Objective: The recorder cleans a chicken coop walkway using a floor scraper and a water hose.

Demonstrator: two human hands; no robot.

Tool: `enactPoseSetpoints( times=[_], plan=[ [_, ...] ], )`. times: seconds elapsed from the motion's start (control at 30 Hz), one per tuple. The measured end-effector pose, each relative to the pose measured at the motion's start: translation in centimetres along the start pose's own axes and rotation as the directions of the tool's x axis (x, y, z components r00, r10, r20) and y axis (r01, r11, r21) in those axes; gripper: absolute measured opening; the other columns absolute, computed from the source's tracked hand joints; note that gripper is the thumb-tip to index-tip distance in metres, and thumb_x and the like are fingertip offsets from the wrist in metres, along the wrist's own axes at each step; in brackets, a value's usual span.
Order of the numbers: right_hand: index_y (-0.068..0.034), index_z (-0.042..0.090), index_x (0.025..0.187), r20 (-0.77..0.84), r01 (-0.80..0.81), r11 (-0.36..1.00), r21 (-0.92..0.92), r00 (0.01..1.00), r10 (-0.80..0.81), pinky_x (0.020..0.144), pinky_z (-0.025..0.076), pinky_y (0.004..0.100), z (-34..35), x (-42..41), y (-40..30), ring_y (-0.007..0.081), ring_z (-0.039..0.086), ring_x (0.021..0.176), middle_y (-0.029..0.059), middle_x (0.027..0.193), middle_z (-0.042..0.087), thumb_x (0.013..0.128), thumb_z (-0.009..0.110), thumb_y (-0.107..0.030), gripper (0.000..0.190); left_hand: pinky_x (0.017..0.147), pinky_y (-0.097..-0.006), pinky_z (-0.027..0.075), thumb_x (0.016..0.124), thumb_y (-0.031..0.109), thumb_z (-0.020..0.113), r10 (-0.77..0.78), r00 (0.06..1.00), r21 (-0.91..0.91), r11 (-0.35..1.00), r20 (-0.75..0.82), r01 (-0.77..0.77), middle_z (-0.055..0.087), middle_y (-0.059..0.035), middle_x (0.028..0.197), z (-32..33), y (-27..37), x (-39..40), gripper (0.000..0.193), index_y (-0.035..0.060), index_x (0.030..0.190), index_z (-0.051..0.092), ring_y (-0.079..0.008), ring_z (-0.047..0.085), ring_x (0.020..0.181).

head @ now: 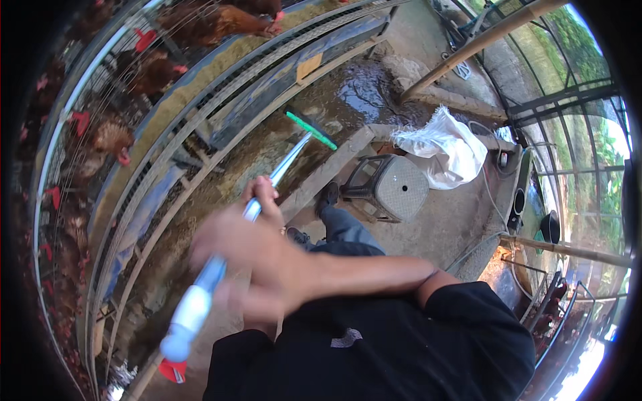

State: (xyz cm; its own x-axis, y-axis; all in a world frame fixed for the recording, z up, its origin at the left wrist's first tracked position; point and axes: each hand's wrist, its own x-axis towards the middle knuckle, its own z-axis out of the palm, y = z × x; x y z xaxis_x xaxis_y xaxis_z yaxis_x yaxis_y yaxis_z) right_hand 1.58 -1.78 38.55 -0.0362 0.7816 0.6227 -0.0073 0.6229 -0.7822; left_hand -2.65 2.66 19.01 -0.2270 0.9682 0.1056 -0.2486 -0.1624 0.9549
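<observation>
A long blue-and-white pole (291, 159) runs diagonally before me, with a narrow green floor-tool head (311, 130) at its far end, over the wet, dirty floor strip. Whether this head is a brush or a squeegee is unclear. My left hand (263, 198) is closed around the middle of the pole. Nearer to me, my right hand (251, 260) is motion-blurred over the upper pole, its thumb and fingers on either side; its grip is unclear. The pole's thick white end (190, 308) sticks out past it, above something red (173, 371).
Caged brown hens (220, 22) stand behind a feed trough (208, 65) along the left. A low concrete curb (326, 165) borders the dirty strip. Right of it are a plastic stool (401, 188), a white woven sack (446, 150) and a hose (489, 190). Bamboo poles (471, 47) cross the right side.
</observation>
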Motion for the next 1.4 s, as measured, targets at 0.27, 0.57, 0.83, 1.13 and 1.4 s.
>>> enactPoseSetpoints(
  times=[0.27, 0.57, 0.83, 1.13, 1.4],
  plan=[
    [0.001, 0.049, 0.103, 0.274, -0.666, -0.334, 0.667, -0.199, 0.941, 0.075, 0.05, 0.0469, 3.2, -11.3, 16.6, 0.0295, 0.056, 0.08, 0.0168, 0.099, 0.054, 0.08, 0.062, -0.039, 0.048, 0.047, -0.0293, 0.04, 0.073, 0.008, 0.062, 0.235, 0.722, -0.237, 0.966, 0.651, -0.101, 0.042, -0.0051, 0.049, -10.1, 10.8, 0.7, 0.031, 0.0019, 0.053, 0.039, -0.0163, 0.043, 0.043],
    [0.003, 0.049, 0.093, 0.151, -0.524, -0.237, 0.818, -0.202, 0.968, 0.054, 0.056, 0.0398, 17.4, -19.9, 25.9, 0.0243, 0.06, 0.065, 0.0107, 0.073, 0.051, 0.087, 0.047, -0.01, 0.014, 0.064, -0.0371, 0.047, 0.076, 0.005, 0.063, 0.364, 0.794, 0.279, 0.797, 0.487, -0.536, 0.052, -0.003, 0.057, -13.0, 21.5, -6.2, 0.021, 0.0062, 0.064, 0.046, -0.0168, 0.05, 0.052],
    [0.006, 0.049, 0.094, -0.005, -0.545, -0.21, 0.812, -0.367, 0.93, 0.042, 0.045, 0.038, 19.1, -22.1, 32.1, 0.025, 0.053, 0.048, 0.0144, 0.069, 0.053, 0.084, 0.048, -0.012, 0.02, 0.052, -0.03, 0.038, 0.091, 0.025, 0.061, 0.412, 0.889, 0.252, 0.855, 0.201, -0.453, 0.04, 0.0008, 0.052, -17.5, 26.7, -14.0, 0.035, 0.0099, 0.067, 0.041, -0.0132, 0.039, 0.048],
    [0.005, 0.049, 0.068, -0.401, -0.825, -0.05, 0.563, -0.325, 0.857, 0.039, 0.04, 0.0399, 12.3, -24.5, 41.9, 0.0241, 0.052, 0.042, 0.0149, 0.054, 0.051, 0.081, 0.048, -0.013, 0.022, 0.085, -0.0417, 0.038, 0.098, 0.017, 0.043, 0.085, 0.989, 0.284, 0.958, -0.117, -0.048, 0.037, 0.0002, 0.06, -20.0, 18.4, -14.8, 0.026, 0.0111, 0.073, 0.038, -0.0148, 0.043, 0.065],
    [0.01, 0.061, 0.091, -0.7, -0.941, -0.004, 0.338, -0.254, 0.667, 0.053, 0.049, 0.0406, -1.3, -24.6, 49.3, 0.0264, 0.063, 0.06, 0.0203, 0.077, 0.064, 0.083, 0.056, -0.019, 0.03, 0.098, -0.0484, 0.039, 0.098, 0.017, 0.048, -0.165, 0.964, 0.261, 0.941, -0.209, 0.218, 0.045, -0.0025, 0.064, -16.5, 10.0, -11.8, 0.025, 0.0067, 0.075, 0.045, -0.0196, 0.054, 0.076]
  ],
)
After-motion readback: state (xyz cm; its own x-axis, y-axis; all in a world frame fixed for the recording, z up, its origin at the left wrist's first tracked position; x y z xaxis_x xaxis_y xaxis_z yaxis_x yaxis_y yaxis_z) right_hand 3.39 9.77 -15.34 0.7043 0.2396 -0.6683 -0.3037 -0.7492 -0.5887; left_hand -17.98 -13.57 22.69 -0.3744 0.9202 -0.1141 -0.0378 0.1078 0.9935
